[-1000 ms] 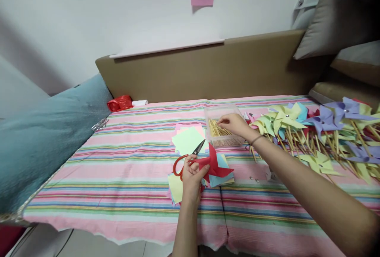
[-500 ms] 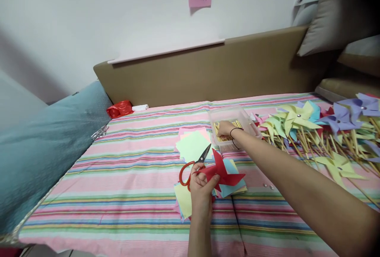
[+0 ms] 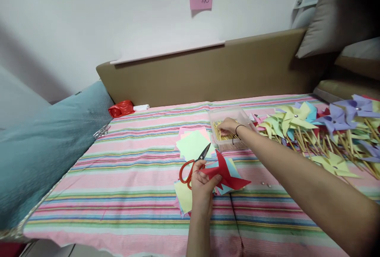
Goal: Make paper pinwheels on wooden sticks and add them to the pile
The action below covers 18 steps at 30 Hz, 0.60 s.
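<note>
Pinched at its middle, a red paper pinwheel without a stick is in my left hand. Beneath and beside that hand lie red-handled scissors, blades pointing away from me. My right hand reaches into a clear plastic box of thin yellow sticks; its fingers are closed down among them, and their tips are hidden. Pastel paper squares are stacked left of the box. More coloured sheets lie under the left hand and the pinwheel.
Several pinwheels on sticks are heaped at the right, with one yellow pinwheel nearer me. Two small shiny beads rest on the striped cloth. A red plastic roll and metal clips lie far left.
My right hand stays in the box, shifted slightly, its fingers now lower among the sticks. The red pinwheel has tilted a little in my left hand. The whole view has shifted slightly.
</note>
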Tool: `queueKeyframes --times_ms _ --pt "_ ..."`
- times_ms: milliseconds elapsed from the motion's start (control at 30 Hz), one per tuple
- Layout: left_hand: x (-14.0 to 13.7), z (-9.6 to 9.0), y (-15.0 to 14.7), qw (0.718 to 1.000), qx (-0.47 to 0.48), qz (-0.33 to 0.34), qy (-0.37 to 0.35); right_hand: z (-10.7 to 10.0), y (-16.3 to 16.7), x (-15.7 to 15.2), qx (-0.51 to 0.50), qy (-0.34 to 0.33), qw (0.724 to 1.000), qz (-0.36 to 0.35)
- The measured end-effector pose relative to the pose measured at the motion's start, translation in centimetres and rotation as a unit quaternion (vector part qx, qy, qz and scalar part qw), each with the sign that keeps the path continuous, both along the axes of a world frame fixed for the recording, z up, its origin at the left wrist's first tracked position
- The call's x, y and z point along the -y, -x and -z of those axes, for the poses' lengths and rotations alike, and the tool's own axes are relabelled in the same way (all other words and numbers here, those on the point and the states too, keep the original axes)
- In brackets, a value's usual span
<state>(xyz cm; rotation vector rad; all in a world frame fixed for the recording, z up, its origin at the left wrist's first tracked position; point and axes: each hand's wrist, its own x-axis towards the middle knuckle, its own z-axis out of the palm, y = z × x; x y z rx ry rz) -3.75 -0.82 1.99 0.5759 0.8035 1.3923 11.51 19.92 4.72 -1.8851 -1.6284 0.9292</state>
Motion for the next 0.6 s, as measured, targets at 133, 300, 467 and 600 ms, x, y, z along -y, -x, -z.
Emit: queueKeyframes --times_ms 133,300,467,600 --pt "0.0 -0.1 0.2 1.000 -0.009 0.009 -0.014 -3.0 -1.8 0.9 -0.081 0.010 0.996 0.029" --pt "1.2 0.1 -0.6 1.000 0.012 -0.020 -0.020 -7.6 -4.0 8.1 -0.174 -0.091 0.981 -0.011" --pt "4.5 -2.0 -2.2 0.999 0.040 0.005 -0.034 -9.8 -5.9 20.0 -0.250 -0.146 0.953 -0.085" --pt "8.5 -5.9 -3.9 0.997 0.039 0.054 -0.044 -10.2 -6.5 28.9 -0.252 -0.133 0.955 -0.079"
